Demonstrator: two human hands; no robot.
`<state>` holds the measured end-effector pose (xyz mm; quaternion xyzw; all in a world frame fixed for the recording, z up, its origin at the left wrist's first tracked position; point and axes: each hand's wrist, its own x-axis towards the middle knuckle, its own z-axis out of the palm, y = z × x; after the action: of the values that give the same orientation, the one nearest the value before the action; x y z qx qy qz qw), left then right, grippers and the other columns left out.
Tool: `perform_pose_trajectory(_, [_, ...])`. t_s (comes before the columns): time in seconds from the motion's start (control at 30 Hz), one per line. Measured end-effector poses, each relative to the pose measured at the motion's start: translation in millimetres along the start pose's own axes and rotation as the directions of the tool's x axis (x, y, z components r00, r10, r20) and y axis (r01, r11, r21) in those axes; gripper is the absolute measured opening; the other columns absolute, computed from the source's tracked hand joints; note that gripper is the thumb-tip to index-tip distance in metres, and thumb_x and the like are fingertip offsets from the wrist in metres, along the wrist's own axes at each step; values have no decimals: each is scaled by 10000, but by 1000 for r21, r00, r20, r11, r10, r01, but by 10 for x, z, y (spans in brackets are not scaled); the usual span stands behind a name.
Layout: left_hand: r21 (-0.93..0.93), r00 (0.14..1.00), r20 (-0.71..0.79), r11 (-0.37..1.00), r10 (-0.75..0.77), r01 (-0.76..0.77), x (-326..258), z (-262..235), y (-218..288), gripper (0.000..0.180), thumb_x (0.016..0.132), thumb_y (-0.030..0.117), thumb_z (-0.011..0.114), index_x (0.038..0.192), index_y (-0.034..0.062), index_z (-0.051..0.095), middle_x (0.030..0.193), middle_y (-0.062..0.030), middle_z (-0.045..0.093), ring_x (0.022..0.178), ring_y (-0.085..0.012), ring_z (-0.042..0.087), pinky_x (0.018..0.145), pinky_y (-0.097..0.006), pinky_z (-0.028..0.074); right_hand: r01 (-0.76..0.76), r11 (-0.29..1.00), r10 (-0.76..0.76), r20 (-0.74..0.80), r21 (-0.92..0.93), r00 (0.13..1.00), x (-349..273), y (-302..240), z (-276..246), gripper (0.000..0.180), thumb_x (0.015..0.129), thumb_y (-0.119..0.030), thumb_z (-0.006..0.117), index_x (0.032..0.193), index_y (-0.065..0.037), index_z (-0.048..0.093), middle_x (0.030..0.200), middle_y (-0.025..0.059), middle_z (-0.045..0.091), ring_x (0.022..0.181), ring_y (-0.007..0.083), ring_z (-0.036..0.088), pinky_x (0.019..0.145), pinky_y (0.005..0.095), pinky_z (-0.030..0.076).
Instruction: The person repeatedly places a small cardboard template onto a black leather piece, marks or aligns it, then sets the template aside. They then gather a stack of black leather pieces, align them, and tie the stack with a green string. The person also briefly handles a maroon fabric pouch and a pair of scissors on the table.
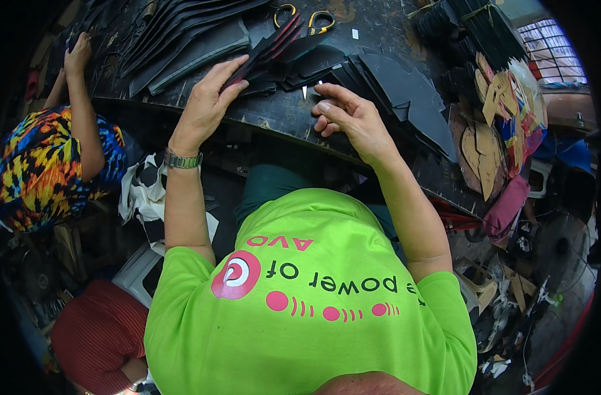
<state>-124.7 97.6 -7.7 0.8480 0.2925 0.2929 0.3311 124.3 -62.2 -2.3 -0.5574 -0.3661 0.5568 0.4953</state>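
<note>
- Head view: a thin bundle of dark pieces with red edges [277, 46] slants over the desk [392, 29], its near end in the left hand [209, 102].
- Its long axis runs from the left fingers away from the person and to the right, toward the scissors [311, 26] with yellow-and-black handles.
- From the right hand [354, 122], the bundle lies ahead and to the left, apart from the fingers; the left hand is the nearer, being in contact with it.
- Left grip: pinching the bundle's near end between thumb and fingers.
- Right grip: half spread, fingers bent, thumb tip near the index finger, nothing visible between them; whether the fingertips touch the desk, I cannot tell.
- Just left of those fingertips shows a small pale pointed thing [305, 93], perhaps a blade tip.
- Fanned black pieces [406, 85] lie ahead and right of the right hand; a layered dark stack [182, 46] lies beyond the left.
</note>
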Motion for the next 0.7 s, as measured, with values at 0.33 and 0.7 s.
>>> perform_pose_trajectory(0.33, [312,849,-449,939,278,-143,-39,38,159,334,962,81,703,1282,-3,656,1079,-182,751,921,-304,753,802,-357,585,-5,924,-21,62,383,998,-124,-218,-26,592,1084,-483,466,1361,30,568,1057,144,679,899,211,706,807,330,579])
perform_pose_trajectory(0.7, [79,633,197,631,749,-771,396,251,937,424,881,87,678,1304,61,666,1276,-159,687,1086,-306,715,952,-401,600,-100,799,52,97,592,994,-873,-666,-722,511,946,-224,584,1353,85,565,1118,257,691,906,379,737,696,570,633])
